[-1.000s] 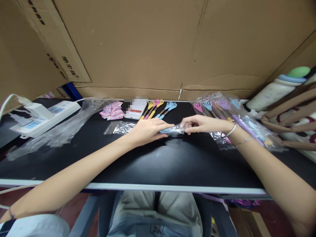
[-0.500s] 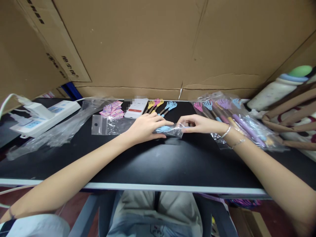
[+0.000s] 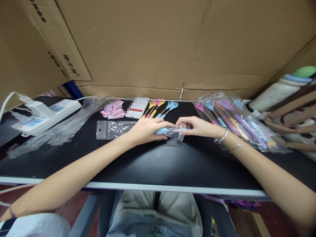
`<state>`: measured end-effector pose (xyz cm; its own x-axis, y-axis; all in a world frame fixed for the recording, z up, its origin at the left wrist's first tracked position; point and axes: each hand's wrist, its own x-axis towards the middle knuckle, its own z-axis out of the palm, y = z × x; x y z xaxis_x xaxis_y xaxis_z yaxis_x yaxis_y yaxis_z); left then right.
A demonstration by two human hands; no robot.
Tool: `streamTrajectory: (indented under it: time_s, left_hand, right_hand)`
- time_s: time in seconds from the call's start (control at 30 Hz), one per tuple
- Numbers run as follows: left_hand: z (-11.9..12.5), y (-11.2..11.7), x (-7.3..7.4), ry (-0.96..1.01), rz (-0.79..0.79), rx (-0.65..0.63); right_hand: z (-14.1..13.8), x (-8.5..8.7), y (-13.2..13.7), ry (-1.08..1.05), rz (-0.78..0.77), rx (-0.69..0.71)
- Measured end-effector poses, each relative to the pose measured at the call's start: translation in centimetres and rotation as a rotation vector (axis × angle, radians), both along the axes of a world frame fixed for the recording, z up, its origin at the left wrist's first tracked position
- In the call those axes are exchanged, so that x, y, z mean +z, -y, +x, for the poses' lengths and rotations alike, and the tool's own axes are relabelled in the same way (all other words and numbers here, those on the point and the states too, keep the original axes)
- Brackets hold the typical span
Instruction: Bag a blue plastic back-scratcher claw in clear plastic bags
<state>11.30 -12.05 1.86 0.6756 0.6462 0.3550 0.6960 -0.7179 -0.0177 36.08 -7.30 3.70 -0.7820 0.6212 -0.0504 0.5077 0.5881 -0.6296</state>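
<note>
My left hand [image 3: 145, 130] lies on a long clear plastic bag [image 3: 112, 129] that stretches left over the black table [image 3: 158, 161]; its fingers press the bag's right part, where a blue hand-shaped scratcher [image 3: 165, 131] shows inside. My right hand [image 3: 197, 126] pinches the bag's right end [image 3: 178, 133] with closed fingers. Just behind the hands lie several loose scratchers [image 3: 160, 108] in yellow, pink and blue.
A clear bag full of coloured scratchers [image 3: 232, 118] lies at the right. A white phone [image 3: 136, 108], pink tags [image 3: 113, 110], crumpled plastic film [image 3: 59, 131] and a white power strip [image 3: 46, 117] sit at the left. Cardboard [image 3: 158, 46] walls the back; a bottle [image 3: 283, 90] and woven basket [image 3: 293, 121] stand far right.
The clear bag has slid left and now lies stretched out flat. Both hands shifted slightly left with it, the right still pinching the bag's end.
</note>
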Motion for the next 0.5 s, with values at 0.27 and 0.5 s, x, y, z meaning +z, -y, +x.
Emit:
streamTrajectory:
  time_s: [0.27, 0.5]
  left_hand:
    - [0.1, -0.1, -0.5, 0.049, -0.008, -0.021]
    - [-0.2, -0.4, 0.0, 0.049, -0.027, 0.021]
  right_hand:
    - [-0.1, -0.1, 0.1, 0.054, -0.013, 0.001]
    - [1.0, 0.6, -0.4, 0.167, -0.067, 0.063]
